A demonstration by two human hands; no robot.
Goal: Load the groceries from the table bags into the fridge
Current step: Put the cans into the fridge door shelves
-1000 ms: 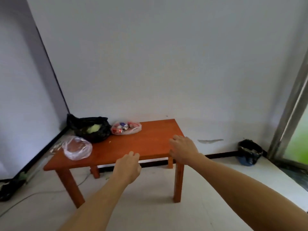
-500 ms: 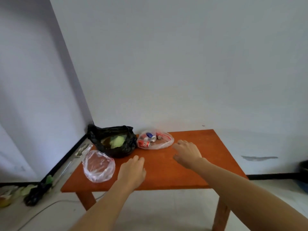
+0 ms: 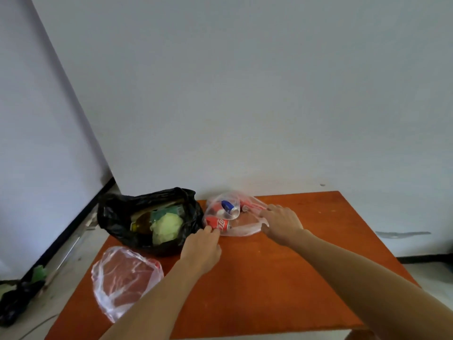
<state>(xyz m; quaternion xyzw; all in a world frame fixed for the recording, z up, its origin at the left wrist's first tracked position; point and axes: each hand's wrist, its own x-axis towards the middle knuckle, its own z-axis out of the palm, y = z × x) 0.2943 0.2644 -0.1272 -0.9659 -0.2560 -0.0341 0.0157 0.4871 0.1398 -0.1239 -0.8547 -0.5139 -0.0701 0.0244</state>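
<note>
Bare room, pale walls meeting in a corner at left; an orange-brown wooden desk stands against the far wall. No fridge in view.

On the desk, far side: a clear bag of cans lying flat, holding a red cola can on its side, a blue-and-silver can behind it, and something red further back, too blurred to name. Just left of it and touching, a black bag, mouth open, shows a pale green cabbage and a dark bottle. Near the front-left edge lies a crumpled clear bag, apparently empty.

Left hand: fingers curled loosely, tips touching the clear plastic at the red can's near end; whether it has closed on the plastic I cannot tell. Right hand: fingers spread, resting palm-down on the bag's right side, by the loose handle; no firm grip seen.

Judgement: step in hand is getting hold of the can bag, the first unloading stage. Nothing has plainly left this bag or the black one, so the task looks early.

Next move calls for either gathering both handles so the bag lifts closed, or opening its mouth and drawing the cans out singly. Thin plastic is slack; the cans lie loose and could roll out if one side is raised alone.

Obstacles: the black bag presses against the left side of the can bag and may be dragged along. Otherwise the desk's right half is free. On the floor at left, dark bags and green scraps, clear of the work.
</note>
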